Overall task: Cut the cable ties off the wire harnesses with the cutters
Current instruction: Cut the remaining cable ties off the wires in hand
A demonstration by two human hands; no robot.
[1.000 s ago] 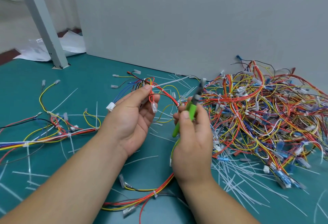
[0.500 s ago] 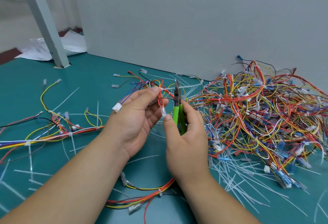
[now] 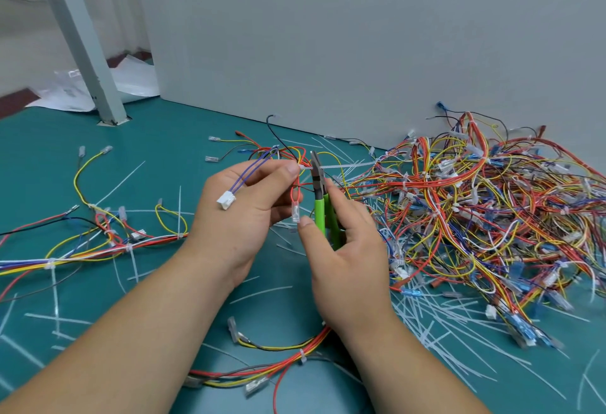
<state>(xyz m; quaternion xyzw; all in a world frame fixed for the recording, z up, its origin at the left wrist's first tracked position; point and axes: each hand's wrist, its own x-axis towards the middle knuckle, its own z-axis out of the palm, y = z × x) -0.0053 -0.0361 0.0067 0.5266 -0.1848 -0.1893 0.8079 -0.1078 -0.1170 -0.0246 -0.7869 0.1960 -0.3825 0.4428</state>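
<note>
While the left hand [image 3: 249, 217] pinches the wire harness [image 3: 285, 154] up off the tabletop [image 3: 164, 151] so its white cable tie [image 3: 341, 167] juts sideways, the right hand [image 3: 347, 262] curls round the green-handled cutters [image 3: 323, 207], blades at the tie just beside those fingertips [image 3: 292, 169] (the tangled pile [image 3: 475, 210] waits nearby).

hands: 2 – left hand [image 3: 242, 220], right hand [image 3: 347, 266] | cutters [image 3: 319, 210]: 1, centre | harnesses: 1 held harness [image 3: 252, 171], 1 flat harness [image 3: 82, 255] lower left, pile [image 3: 475, 203] at right is past counting | cut ties [image 3: 262, 294]: too many to count | post [image 3: 82, 43]: 1, upper left
</note>
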